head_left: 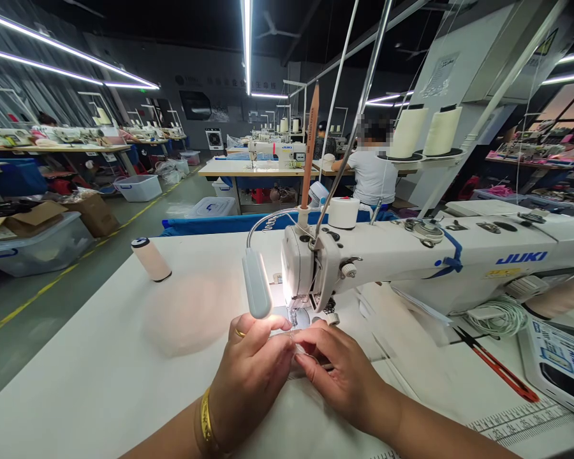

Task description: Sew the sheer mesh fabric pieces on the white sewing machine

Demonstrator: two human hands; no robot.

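Observation:
My left hand (257, 370), with a ring and a gold bangle, is closed just in front of the needle area of a white sewing machine (387, 245). Beside it, my right hand (344, 370) pinches the same small piece of pale, thin fabric (298, 349) between thumb and fingers. The fingertips of both hands nearly meet, below and in front of the presser foot (294, 317). A lit grey lamp (257, 285) hangs above my left hand. Sheer pale fabric (191, 315) lies on the table to the left.
A peach thread cone (152, 260) stands on the white table (90, 344) at left. Red-handled tweezers (502, 370), a coiled white cable (500, 317) and a control box (559, 363) lie at right. A seated person (374, 172) in white is beyond the machine.

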